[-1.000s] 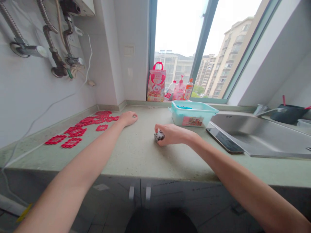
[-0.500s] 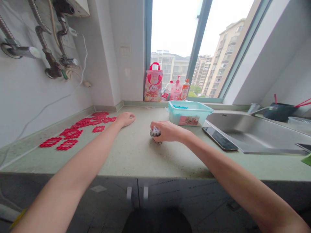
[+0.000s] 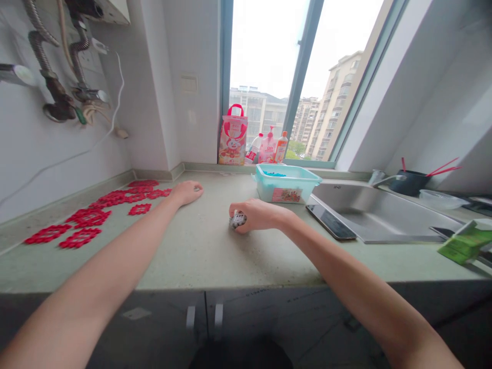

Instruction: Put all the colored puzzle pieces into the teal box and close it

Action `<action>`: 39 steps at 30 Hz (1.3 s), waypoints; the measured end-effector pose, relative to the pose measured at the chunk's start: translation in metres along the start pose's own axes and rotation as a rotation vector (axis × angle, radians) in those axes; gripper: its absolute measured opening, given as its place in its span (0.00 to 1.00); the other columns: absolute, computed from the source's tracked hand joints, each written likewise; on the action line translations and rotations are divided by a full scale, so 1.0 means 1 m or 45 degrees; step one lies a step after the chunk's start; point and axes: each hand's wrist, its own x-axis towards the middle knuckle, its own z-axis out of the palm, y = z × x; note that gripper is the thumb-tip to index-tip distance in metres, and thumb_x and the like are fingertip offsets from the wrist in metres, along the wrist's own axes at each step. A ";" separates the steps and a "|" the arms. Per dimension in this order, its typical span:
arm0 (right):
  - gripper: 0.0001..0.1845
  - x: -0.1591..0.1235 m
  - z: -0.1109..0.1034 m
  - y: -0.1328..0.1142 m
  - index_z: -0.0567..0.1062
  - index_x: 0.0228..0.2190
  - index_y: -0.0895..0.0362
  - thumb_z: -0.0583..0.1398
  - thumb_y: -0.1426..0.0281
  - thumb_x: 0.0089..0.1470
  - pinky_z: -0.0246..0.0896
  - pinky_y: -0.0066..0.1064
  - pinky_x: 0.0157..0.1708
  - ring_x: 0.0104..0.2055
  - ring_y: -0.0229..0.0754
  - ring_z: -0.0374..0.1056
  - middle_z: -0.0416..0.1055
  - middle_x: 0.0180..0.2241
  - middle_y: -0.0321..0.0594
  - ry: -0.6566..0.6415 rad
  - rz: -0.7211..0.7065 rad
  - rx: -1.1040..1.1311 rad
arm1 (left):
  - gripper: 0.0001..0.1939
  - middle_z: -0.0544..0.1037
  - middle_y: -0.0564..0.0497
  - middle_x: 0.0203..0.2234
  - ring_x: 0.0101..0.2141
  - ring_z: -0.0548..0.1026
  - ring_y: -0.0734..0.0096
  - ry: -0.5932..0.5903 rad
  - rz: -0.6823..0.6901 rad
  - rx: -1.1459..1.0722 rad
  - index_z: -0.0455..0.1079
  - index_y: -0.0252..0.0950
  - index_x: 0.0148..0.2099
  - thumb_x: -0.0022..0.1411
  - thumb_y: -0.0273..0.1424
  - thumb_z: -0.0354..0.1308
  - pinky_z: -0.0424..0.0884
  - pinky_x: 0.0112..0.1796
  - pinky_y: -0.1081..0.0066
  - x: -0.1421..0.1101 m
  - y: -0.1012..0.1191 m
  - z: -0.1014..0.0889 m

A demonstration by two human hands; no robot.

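Note:
On the countertop, my right hand is curled around a grey, shiny scouring ball that looks like steel wool. The ball sits low at the counter surface, partly covered by my fingers. Farther back and to the left, my left hand rests on the counter with its fingers curled in. A small grey patch shows between its thumb and forefinger; whether it is an object I cannot tell. Several red openwork pieces lie spread out left of that hand.
A turquoise plastic tub with blue pieces inside stands behind my right hand. A phone lies by the steel sink. A pink bag and bottles line the window. A green box is at far right.
The view has turned slightly right, so everything sits farther left and the green box shows more. My right hand keeps the scouring ball at the counter; my left hand stays in place.

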 end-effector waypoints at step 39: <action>0.28 -0.032 -0.044 0.185 0.84 0.54 0.49 0.57 0.49 0.63 0.67 0.47 0.54 0.55 0.61 0.76 0.82 0.52 0.53 0.822 1.188 -0.082 | 0.24 0.82 0.47 0.58 0.55 0.80 0.46 0.000 0.045 0.021 0.82 0.47 0.57 0.67 0.48 0.55 0.74 0.54 0.60 0.007 -0.006 0.005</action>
